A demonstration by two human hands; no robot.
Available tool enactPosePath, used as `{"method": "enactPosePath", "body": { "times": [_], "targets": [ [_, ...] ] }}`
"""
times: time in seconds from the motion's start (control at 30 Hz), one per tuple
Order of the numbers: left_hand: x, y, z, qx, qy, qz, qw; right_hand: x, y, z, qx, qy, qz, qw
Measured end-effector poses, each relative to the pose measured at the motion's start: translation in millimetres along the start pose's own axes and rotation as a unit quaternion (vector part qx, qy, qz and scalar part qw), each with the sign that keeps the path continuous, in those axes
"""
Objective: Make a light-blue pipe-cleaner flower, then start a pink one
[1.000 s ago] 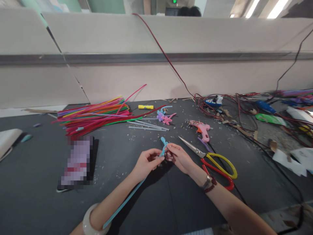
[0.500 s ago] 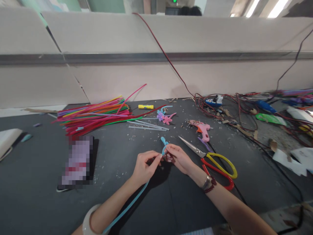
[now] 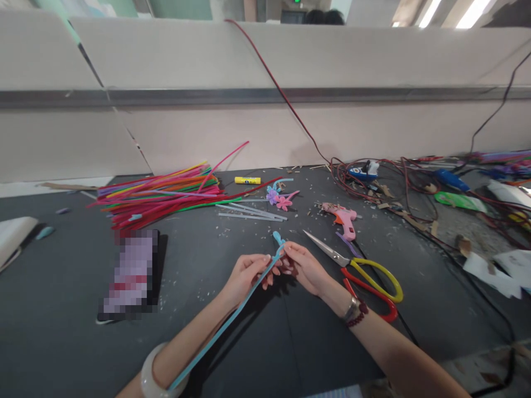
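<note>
A light blue pipe cleaner is bent into small loops at its far end, and its long tail runs back along my left forearm. My right hand pinches it just below the loops. My left hand has its thumb and fingers closed on the same pipe cleaner, slightly nearer to me. Beyond my hands lie small flower shapes of twisted pipe cleaner in pink, purple and blue. Scissors with one yellow and one red handle rest to the right of my right hand.
A heap of coloured pipe cleaners lies back left, behind a phone. Clear glue sticks and a yellow tube are at mid-back. A pink glue gun sits near tangled red cables on the right.
My left hand has shifted its hold. The blue tail has swung up from beneath my left hand and now runs straighter across its inner side. My right hand has barely moved.
</note>
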State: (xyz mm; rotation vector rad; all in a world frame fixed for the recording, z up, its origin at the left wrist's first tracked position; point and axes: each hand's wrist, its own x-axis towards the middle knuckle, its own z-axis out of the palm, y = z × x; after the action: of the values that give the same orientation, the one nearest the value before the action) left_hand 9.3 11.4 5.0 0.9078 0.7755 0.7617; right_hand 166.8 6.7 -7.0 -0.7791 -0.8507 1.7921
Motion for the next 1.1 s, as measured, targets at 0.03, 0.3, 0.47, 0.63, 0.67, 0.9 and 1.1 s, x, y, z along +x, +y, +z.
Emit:
{"method": "enactPosePath", "body": {
  "times": [0.03,0.3,0.47,0.63,0.67,0.9,1.1],
  "targets": [
    [0.1,0.2,-0.2,0.003,-0.004,0.004,1.000,0.0,-0.5,0.1,0.004,0.000,0.001,1.000],
    [1.1,-4.8,2.2,0.134,0.047,0.061,0.988,1.0,-1.3,1.3,0.018,-0.022,0.002,1.000],
    [-1.7,-10.4,2.8,0.270,0.106,0.155,0.944,5.2,3.9,-1.9,-0.094,0.049,-0.062,0.992],
    [-3.4,-11.0,1.5,0.340,0.116,0.192,0.914,2.0,1.6,0.0,-0.292,0.124,-0.172,0.933],
    [-3.3,-10.4,1.1,0.354,0.118,0.195,0.907,0.1,0.8,1.4,-0.326,0.125,-0.192,0.917],
    [-2.5,-6.1,0.0,0.433,0.112,0.225,0.866,-5.9,2.4,4.0,-0.435,0.061,-0.245,0.864],
    [-2.8,-4.8,1.9,0.452,0.090,0.245,0.853,0.3,-0.1,-1.1,-0.417,0.055,-0.176,0.890]
  ]
}}
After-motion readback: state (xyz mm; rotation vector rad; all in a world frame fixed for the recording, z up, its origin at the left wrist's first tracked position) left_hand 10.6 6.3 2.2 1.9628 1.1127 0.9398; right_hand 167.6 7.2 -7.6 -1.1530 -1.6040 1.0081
